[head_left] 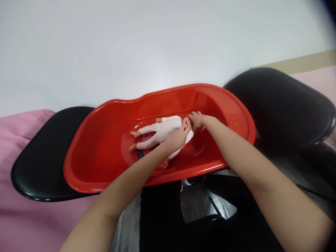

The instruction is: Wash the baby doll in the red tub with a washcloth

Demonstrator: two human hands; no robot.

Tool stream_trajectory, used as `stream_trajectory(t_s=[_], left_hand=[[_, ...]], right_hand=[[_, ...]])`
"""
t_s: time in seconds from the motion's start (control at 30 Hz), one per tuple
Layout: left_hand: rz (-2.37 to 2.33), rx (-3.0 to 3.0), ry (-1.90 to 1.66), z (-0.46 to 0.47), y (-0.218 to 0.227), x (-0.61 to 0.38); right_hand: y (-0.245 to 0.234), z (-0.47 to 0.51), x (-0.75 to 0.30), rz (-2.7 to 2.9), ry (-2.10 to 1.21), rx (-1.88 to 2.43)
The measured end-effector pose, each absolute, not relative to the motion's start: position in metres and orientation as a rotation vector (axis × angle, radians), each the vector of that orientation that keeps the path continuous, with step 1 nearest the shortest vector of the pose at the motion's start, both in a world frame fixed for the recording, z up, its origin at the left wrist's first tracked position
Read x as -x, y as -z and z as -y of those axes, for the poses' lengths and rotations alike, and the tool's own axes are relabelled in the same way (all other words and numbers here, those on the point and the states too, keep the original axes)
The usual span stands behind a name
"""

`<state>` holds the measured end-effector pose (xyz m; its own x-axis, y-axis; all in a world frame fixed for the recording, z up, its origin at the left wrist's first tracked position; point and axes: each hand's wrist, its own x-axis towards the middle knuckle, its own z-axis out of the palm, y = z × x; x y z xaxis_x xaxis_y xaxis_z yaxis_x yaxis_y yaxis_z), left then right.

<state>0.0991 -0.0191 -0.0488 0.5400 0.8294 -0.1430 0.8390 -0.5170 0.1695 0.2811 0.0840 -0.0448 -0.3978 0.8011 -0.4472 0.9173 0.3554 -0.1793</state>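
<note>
A baby doll [160,132] in a pale pink suit lies on its back inside a red plastic baby tub [105,154], its legs pointing left and its head to the right. My left hand [176,138] rests on the doll's chest with fingers curled over it. My right hand [196,120] is closed around the doll's head, partly covering it. One doll arm sticks out below my left forearm.
The tub rests across two black chair seats, one at the left [44,164] and one at the right [283,105]. Pink cloth [23,122] lies at the left. A white wall [131,45] stands behind. Dark clothing and grey floor show below the tub.
</note>
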Motion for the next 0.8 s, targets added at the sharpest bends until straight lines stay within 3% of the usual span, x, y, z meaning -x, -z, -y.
stream_trajectory(t_s=[0.23,0.8], left_hand=[[-0.942,-2.801,0.163,0.016,0.075,-0.077],[-0.908,-2.564,0.476,0.013,0.084,-0.073]], right_hand=[[0.034,-0.076,-0.277,-2.318,0.583,-1.556],[0.047,-0.085,-0.280,-2.394,0.537,-1.484]])
